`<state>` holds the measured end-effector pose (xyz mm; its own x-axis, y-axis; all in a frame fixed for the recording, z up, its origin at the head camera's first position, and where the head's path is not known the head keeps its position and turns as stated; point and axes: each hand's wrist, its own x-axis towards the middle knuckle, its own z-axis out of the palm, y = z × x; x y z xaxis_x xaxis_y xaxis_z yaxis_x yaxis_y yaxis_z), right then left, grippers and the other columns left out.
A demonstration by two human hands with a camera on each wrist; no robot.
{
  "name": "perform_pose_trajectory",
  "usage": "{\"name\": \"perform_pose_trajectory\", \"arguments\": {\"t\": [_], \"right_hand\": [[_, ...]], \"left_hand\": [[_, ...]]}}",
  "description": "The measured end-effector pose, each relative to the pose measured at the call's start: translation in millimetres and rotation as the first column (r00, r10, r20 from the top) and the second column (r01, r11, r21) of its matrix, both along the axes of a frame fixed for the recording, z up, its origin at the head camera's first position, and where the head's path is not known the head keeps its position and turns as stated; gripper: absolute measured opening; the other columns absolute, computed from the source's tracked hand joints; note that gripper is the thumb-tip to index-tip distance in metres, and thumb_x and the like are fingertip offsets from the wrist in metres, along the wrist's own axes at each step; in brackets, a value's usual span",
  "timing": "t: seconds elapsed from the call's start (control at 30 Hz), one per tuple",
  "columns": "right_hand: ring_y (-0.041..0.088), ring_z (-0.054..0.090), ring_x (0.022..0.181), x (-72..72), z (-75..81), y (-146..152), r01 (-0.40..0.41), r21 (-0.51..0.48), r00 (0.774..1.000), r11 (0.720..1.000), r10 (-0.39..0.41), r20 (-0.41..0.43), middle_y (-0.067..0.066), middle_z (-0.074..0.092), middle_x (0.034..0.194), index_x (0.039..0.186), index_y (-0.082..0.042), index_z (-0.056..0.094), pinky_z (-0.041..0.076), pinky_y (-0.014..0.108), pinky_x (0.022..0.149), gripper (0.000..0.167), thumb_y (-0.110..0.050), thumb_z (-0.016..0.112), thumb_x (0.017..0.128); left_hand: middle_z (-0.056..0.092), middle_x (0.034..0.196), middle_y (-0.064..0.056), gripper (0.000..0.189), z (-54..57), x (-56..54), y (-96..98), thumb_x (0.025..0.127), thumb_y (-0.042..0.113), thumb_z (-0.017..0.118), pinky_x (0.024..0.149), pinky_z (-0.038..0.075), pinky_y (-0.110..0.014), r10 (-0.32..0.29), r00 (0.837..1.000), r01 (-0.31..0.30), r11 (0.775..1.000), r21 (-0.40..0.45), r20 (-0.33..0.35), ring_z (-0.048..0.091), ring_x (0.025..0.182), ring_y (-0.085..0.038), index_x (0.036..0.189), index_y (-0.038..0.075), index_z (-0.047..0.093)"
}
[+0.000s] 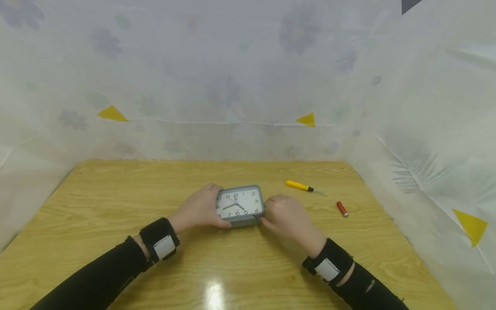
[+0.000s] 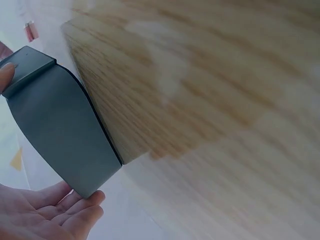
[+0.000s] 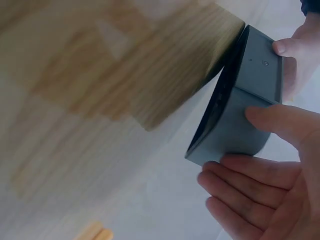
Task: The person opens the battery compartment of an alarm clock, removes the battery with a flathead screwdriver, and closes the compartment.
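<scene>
A grey rectangular clock (image 1: 239,203) with a white dial faces up in the head view, between both hands. My left hand (image 1: 201,206) grips its left end, with the thumb along the near edge. At the right end, my right hand (image 1: 286,215) holds the clock, fingers curled. The right wrist view shows the right thumb on the grey casing (image 3: 235,127) and the fingers against its end. In the left wrist view the left fingers (image 2: 65,212) touch a corner of the casing. The underside of the clock is mostly hidden.
A screwdriver (image 1: 298,185) with a yellow handle lies to the right of the clock. Nearer the right edge lies a small red battery (image 1: 342,209). The wooden table (image 1: 97,189) is bordered by pale floral sheeting (image 1: 232,77) with yellow triangles.
</scene>
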<state>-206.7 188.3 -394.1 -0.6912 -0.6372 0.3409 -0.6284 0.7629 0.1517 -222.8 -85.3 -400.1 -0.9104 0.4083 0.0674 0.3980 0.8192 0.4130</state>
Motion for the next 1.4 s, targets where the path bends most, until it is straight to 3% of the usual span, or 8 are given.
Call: {"name": "perform_pose_trajectory", "arguments": {"t": [0.17,0.5,0.93,1.13,1.23,1.4], "right_hand": [[0.013,0.055,0.061,-1.9,-2.9,-0.4,-0.001,-0.008,1.0,1.0,0.002,0.024,-0.003,0.061,0.067,0.067,-0.015,0.057,0.05,0.029,0.057,0.037,-0.029,0.087,0.082],[0.011,0.049,0.059,-1.9,-5.1,-1.1,0.032,0.039,0.99,0.999,-0.037,0.137,-0.003,0.059,0.067,0.072,-0.014,0.059,0.046,0.026,0.054,0.036,-0.033,0.087,0.085],[0.011,0.053,0.061,-0.6,-6.3,0.1,0.032,0.047,0.988,0.998,-0.038,0.148,-0.003,0.061,0.068,0.078,-0.013,0.064,0.048,0.027,0.056,0.033,-0.033,0.088,0.086],[0.012,0.054,0.061,0.1,-8.5,0.8,0.028,0.031,0.997,0.999,-0.03,0.078,-0.004,0.061,0.068,0.073,-0.016,0.06,0.047,0.027,0.055,0.038,-0.036,0.09,0.084],[0.016,0.063,0.07,1.1,-8.0,0.3,0.014,0.019,1.0,1.0,-0.014,0.001,0.0,0.07,0.079,0.08,-0.012,0.068,0.056,0.03,0.064,0.036,-0.038,0.092,0.082],[0.027,0.075,0.108,3.2,-4.1,-2.0,-0.032,-0.018,0.999,0.999,0.032,-0.036,0.014,0.078,0.12,0.119,0.0,0.076,0.062,0.04,0.096,0.056,-0.039,0.093,0.082]], "left_hand": [[0.058,0.144,-0.025,0.112,3.8,0.7,2.9,0.068,0.053,0.097,0.102,0.058,-0.048,-0.003,1.0,0.003,1.0,-0.028,-0.006,0.065,0.114,-0.031,0.149,-0.008,0.05],[0.059,0.143,-0.024,0.114,1.5,0.2,5.3,0.066,0.053,0.098,0.103,0.058,-0.046,-0.008,1.0,0.007,0.998,-0.07,-0.013,0.065,0.113,-0.03,0.149,-0.009,0.05],[0.057,0.146,-0.024,0.117,0.3,1.3,5.9,0.068,0.056,0.097,0.103,0.059,-0.046,-0.005,1.0,0.006,0.996,-0.09,0.014,0.065,0.115,-0.029,0.152,-0.008,0.046],[0.048,0.157,-0.03,0.122,3.3,10.1,3.7,0.074,0.056,0.094,0.114,0.052,-0.051,-0.021,1.0,0.022,0.994,-0.104,0.011,0.061,0.132,-0.039,0.158,-0.011,0.037],[0.04,0.163,-0.032,0.123,7.9,14.5,1.4,0.076,0.053,0.094,0.122,0.043,-0.054,-0.028,1.0,0.028,0.994,-0.101,-0.002,0.051,0.145,-0.044,0.16,-0.011,0.032],[0.039,0.164,-0.032,0.124,11.5,22.7,-2.9,0.077,0.049,0.094,0.122,0.042,-0.054,0.001,1.0,-0.002,0.994,-0.108,-0.011,0.048,0.148,-0.045,0.162,-0.012,0.028]]}}
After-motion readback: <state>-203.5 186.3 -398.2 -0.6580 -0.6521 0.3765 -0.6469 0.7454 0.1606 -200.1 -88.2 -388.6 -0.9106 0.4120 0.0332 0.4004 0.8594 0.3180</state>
